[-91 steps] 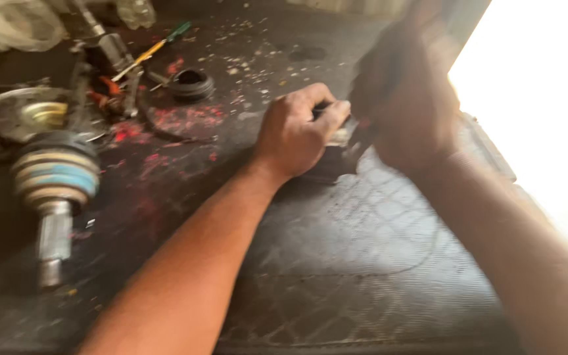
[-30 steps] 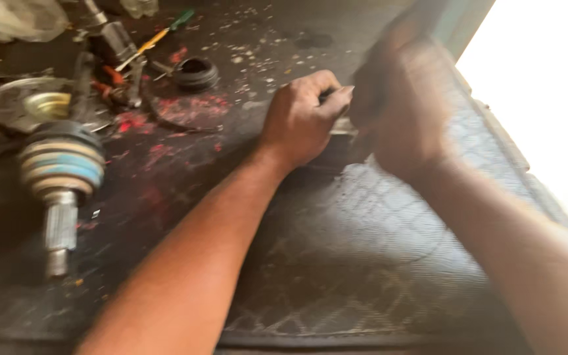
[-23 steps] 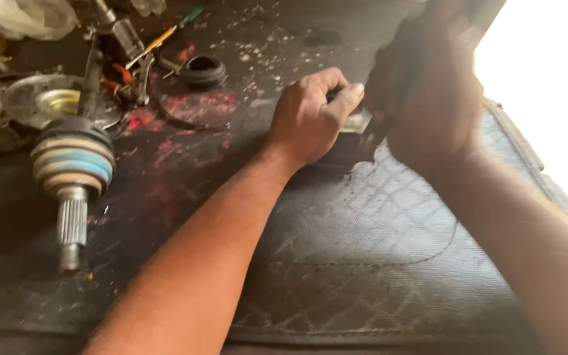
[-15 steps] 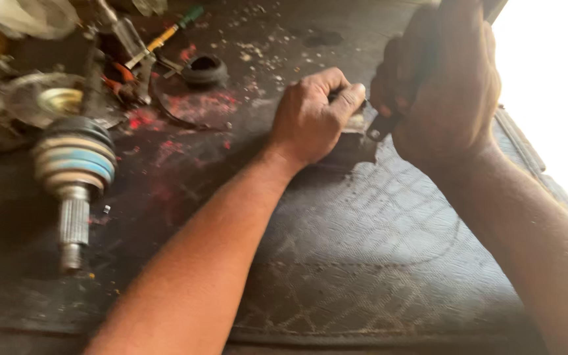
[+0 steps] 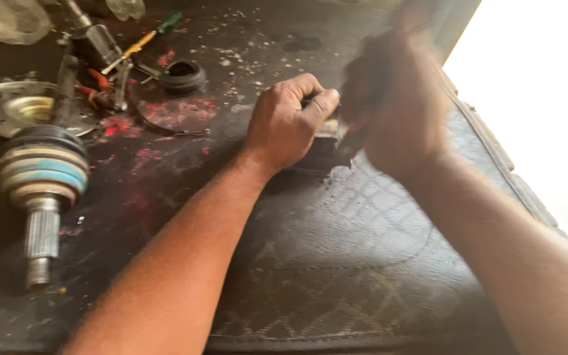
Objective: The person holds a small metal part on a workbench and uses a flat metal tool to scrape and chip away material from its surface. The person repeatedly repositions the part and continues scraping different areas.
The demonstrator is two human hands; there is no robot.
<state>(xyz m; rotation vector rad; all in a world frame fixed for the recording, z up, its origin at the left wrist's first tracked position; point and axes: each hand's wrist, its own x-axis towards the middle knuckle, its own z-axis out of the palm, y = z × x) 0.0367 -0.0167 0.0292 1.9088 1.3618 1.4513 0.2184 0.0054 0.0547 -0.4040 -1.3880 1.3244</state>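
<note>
Head view, both hands [image 5: 336,118] gripping small dark part [image 5: 327,131], axis unclear

Your left hand [image 5: 287,121] was curled into a closed grip, forearm stretched forward; your blurred right hand [image 5: 399,98] was raised close beside it.

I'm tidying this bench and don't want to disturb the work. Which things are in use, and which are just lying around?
In use:
left hand pressing down a small dark part
right hand, blurred, its grip unclear
patterned mat underneath

Lying about:
splined axle joint
black rubber ring
screwdriver
metal disc
</note>
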